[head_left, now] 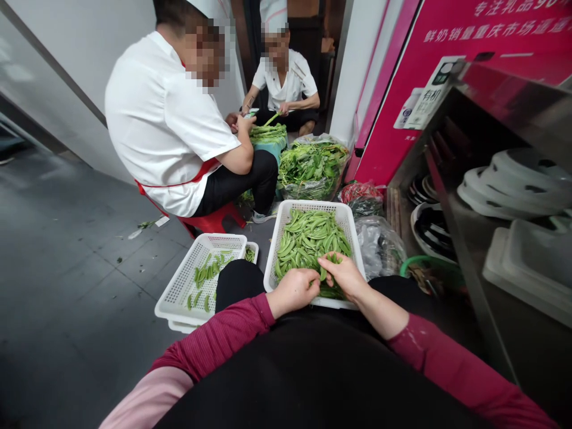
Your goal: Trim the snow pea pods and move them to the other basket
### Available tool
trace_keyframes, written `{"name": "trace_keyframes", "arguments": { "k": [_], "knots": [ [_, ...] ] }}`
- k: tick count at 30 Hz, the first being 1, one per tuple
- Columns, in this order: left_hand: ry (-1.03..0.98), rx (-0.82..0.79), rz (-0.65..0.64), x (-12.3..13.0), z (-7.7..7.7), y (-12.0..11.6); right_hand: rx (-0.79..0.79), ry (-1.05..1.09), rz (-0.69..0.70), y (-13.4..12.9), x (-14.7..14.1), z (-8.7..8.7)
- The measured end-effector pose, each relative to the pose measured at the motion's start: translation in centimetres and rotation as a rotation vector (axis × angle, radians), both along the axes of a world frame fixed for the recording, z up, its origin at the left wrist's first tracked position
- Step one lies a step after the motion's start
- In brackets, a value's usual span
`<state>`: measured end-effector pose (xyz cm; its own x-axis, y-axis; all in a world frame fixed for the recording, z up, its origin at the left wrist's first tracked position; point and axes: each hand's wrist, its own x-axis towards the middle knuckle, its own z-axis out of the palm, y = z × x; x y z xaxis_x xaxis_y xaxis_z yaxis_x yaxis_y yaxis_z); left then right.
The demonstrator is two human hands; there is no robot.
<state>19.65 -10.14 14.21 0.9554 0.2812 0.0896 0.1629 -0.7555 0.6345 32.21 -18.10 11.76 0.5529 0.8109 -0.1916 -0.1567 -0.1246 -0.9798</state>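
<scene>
At left I record a white basket (179, 287) holding scattered pods (208, 271), presumably placed for easy reach. The left hand (295, 291) is curled; I cannot tell its grip. The right hand (345, 275) grasps green pods (323, 274) over the fuller basket (271, 245), centred near, seemingly for two-handed access.

two hands (295, 290), two co-workers (165, 131), two white hats (274, 16), one red stool (205, 223), at least three white baskets (313, 206) are showing.

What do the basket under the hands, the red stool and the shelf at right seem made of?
Basket: white plastic, apparently smooth, judging by its moulded, perforated walls.
Stool: probably red plastic, slightly glossy, from its even colour.
Shelf: possibly stainless steel, from its dull grey sheen; shadow leaves that open.
</scene>
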Motion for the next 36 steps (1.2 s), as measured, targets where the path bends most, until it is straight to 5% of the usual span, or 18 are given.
{"name": "trace_keyframes", "arguments": {
  "k": [2, 6, 8, 14, 19, 24, 27, 30, 32, 34, 36],
  "knots": [
    [-0.022, -0.002, 0.039, -0.1, -0.1, 0.6, -0.028, 0.034, 0.104, -0.3, -0.2, 0.5],
    [-0.070, -0.058, 0.380, -0.5, 0.1, 2.8, -0.025, 0.213, 0.268, -1.3, 0.1, 1.3],
    [-0.067, -0.062, 0.430, -0.8, 0.3, 3.6, -0.042, 0.296, 0.306, -1.8, 0.5, 1.6],
    [0.012, 0.288, -0.086, -0.7, 1.1, 2.0, -0.062, 0.259, 0.387, -2.2, 0.8, 1.9],
    [0.109, 0.341, -0.293, 0.0, 2.3, 2.1, -0.202, -0.155, 0.563, -1.5, 2.3, 3.6],
    [0.145, -0.061, -0.348, 0.1, 3.3, 2.8, -0.101, -0.726, 0.839, -1.0, 3.0, 6.5],
    [0.124, -0.555, -0.183, 0.2, 2.9, 2.8, 0.041, -0.753, 0.692, -1.0, 2.2, 6.4],
    [-0.063, -1.063, 0.137, 0.3, 1.7, 2.7, 0.105, -0.513, 0.198, -0.8, 2.0, 4.1],
    [-0.135, -1.264, 0.290, 0.3, 0.5, 2.8, 0.062, -0.381, -0.100, -0.6, 2.6, 1.9],
    [-0.092, -1.354, 0.399, 0.0, -0.7, 3.1, -0.102, -0.512, -0.144, -0.6, 3.2, -0.4],
    [-0.035, -1.357, 0.491, -0.4, -1.6, 3.5, -0.364, -0.898, 0.108, -0.6, 3.4, -2.3]
  ]
}}
